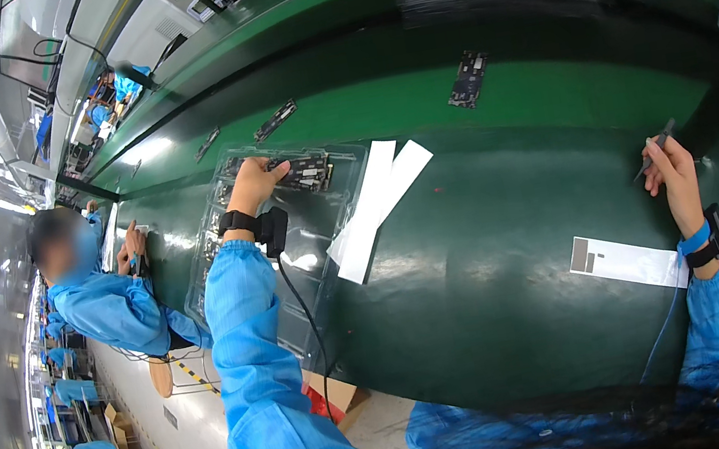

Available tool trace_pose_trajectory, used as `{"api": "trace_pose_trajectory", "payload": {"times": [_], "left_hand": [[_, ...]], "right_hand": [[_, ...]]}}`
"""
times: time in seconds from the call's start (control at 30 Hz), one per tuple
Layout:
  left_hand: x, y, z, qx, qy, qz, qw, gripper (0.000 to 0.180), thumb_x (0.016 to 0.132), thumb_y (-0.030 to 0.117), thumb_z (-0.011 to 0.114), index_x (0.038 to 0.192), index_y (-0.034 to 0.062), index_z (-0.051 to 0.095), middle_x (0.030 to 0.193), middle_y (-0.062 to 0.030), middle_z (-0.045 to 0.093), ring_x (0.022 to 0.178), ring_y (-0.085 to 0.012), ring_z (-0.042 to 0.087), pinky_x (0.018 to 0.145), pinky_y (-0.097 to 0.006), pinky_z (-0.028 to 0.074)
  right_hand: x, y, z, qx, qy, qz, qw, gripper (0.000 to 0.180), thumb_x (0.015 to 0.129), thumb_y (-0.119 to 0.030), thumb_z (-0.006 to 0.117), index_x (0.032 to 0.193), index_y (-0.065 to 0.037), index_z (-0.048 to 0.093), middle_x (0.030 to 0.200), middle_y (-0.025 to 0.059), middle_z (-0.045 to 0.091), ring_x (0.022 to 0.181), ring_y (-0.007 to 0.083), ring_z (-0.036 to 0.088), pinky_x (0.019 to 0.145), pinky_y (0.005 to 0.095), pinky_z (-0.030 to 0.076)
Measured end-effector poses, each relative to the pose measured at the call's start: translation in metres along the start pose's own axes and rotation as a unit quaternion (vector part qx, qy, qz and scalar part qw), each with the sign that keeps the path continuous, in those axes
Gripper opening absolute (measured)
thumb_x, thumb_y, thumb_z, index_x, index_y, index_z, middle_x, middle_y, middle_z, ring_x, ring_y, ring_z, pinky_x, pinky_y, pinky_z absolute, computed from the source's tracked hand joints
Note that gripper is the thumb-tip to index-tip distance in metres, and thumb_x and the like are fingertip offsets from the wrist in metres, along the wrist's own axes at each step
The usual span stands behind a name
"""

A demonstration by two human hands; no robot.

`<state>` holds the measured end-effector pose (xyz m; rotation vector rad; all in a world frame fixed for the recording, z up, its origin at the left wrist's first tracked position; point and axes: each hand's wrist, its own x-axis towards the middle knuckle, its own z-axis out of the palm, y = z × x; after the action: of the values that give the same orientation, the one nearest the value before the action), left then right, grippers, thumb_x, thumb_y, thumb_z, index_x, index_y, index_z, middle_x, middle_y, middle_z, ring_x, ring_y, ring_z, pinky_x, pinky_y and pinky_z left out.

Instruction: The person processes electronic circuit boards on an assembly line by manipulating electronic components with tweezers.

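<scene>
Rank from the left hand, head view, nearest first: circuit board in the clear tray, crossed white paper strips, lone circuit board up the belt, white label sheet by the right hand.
From the left hand:
1. Circuit board in the clear tray, at the fingertips.
2. Crossed white paper strips, just right of the tray.
3. Lone circuit board, farther up the belt, right.
4. White label sheet, far right, by the right wrist.

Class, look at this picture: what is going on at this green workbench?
A person in blue sleeves works at a green conveyor bench. The left hand reaches into a clear plastic tray and touches a dark circuit board lying in it. The right hand holds a thin grey tool above the bench. White paper strips lie between the hands, and more boards sit further along the belt. Another person works to the left.
</scene>
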<state>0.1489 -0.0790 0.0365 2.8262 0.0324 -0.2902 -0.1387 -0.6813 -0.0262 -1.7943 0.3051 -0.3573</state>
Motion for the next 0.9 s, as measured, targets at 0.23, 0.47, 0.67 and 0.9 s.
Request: {"api": "trace_pose_trajectory", "payload": {"times": [0.23, 0.47, 0.67, 0.9], "left_hand": [[-0.003, -0.013, 0.017, -0.242, 0.017, 0.086, 0.966, 0.071, 0.084, 0.035, 0.082, 0.126, -0.0123, 0.05, 0.109, -0.0171, 0.067, 0.096, -0.0222, 0.066, 0.082, -0.034, 0.052], [-0.01, 0.006, 0.017, -0.108, 0.017, 0.128, 0.986, 0.061, 0.089, 0.035, 0.079, 0.12, -0.0095, 0.051, 0.1, -0.0104, 0.061, 0.089, -0.0166, 0.058, 0.081, -0.031, 0.049], [-0.003, 0.002, 0.025, -0.208, 0.028, 0.175, 0.962, 0.058, 0.087, 0.033, 0.08, 0.118, -0.0072, 0.051, 0.102, -0.0105, 0.063, 0.09, -0.0152, 0.058, 0.08, -0.031, 0.049], [0.011, -0.029, 0.024, -0.118, 0.008, 0.136, 0.984, 0.062, 0.086, 0.043, 0.079, 0.113, -0.0073, 0.054, 0.099, -0.0131, 0.063, 0.09, -0.0191, 0.059, 0.081, -0.032, 0.049]], "right_hand": [[-0.004, -0.01, 0.006, 0.015, 0.003, -0.002, 1.0, 0.029, 0.102, -0.03, 0.059, 0.094, -0.002, 0.06, 0.071, 0.0014, 0.057, 0.055, 0.007, 0.057, 0.048, 0.0195, 0.043], [-0.005, -0.012, 0.006, 0.021, 0.0, 0.0, 1.0, 0.031, 0.101, -0.032, 0.059, 0.096, -0.001, 0.062, 0.071, 0.002, 0.057, 0.055, 0.0075, 0.057, 0.049, 0.0197, 0.044], [-0.003, -0.006, 0.007, 0.031, -0.004, 0.013, 0.999, 0.031, 0.101, -0.033, 0.06, 0.096, -0.002, 0.062, 0.071, 0.0018, 0.056, 0.055, 0.0074, 0.057, 0.049, 0.0195, 0.043], [-0.003, -0.01, 0.009, 0.022, -0.006, 0.0, 1.0, 0.03, 0.101, -0.032, 0.059, 0.094, -0.003, 0.061, 0.07, 0.0008, 0.056, 0.055, 0.0068, 0.056, 0.049, 0.0193, 0.042]]}}
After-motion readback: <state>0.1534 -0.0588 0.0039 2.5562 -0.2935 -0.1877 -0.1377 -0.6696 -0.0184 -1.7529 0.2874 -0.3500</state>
